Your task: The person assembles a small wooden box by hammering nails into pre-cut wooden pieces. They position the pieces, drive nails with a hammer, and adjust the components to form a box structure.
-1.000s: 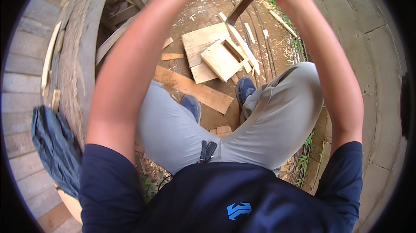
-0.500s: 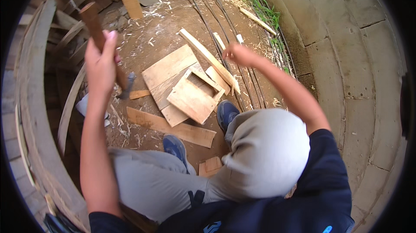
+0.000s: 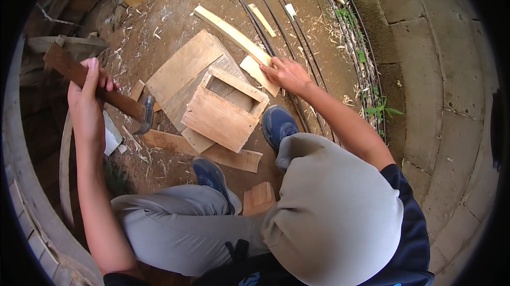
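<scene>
My left hand is wrapped round the wooden handle of a hammer, whose metal head points toward the boards. The fingers of my right hand are curled over the near part of a long pale wooden strip, hiding its near end. Between my hands lies a small wooden box frame, with a rectangular opening on its far side. It rests on a wide flat panel of boards. A short flat offcut lies beside the strip, by my right fingers.
A long board lies under the panel's near edge, by my shoes. A small wood block sits between my feet. Black cables run along the dirt past my right hand. Curved timbers stand at left, a block wall at right.
My right hand has come down from above the cables onto the wooden strip. My left hand has lowered the hammer and tilted its handle toward the left. The view has shifted.
</scene>
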Tool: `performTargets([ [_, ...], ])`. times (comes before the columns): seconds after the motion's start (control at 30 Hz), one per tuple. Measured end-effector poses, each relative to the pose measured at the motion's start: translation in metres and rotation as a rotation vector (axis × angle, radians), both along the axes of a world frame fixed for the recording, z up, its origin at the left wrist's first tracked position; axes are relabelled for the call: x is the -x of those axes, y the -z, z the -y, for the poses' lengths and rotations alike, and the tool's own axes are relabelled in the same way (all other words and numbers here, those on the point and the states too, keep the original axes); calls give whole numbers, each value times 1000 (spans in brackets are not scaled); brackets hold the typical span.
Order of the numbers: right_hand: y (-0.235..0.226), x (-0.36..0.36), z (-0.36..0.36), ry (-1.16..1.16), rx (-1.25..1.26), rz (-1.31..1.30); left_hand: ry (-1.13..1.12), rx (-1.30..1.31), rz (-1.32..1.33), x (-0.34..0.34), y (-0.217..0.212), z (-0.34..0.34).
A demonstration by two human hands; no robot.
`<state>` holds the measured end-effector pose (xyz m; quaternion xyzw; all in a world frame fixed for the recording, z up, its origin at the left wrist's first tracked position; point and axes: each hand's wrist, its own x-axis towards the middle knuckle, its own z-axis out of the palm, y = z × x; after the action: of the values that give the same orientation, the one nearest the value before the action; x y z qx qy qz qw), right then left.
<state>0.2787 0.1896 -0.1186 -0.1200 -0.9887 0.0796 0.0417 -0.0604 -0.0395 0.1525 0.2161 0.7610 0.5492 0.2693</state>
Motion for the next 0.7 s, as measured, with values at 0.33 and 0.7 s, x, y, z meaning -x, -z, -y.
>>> performTargets([
  [0.33, 0, -1, -4, -92, -62, 296, 67, 40, -186, -3, -1, -2],
  [0.7, 3, -26, -61, 322, 162, -26, 100, 41, -114, 1, -5, 1],
])
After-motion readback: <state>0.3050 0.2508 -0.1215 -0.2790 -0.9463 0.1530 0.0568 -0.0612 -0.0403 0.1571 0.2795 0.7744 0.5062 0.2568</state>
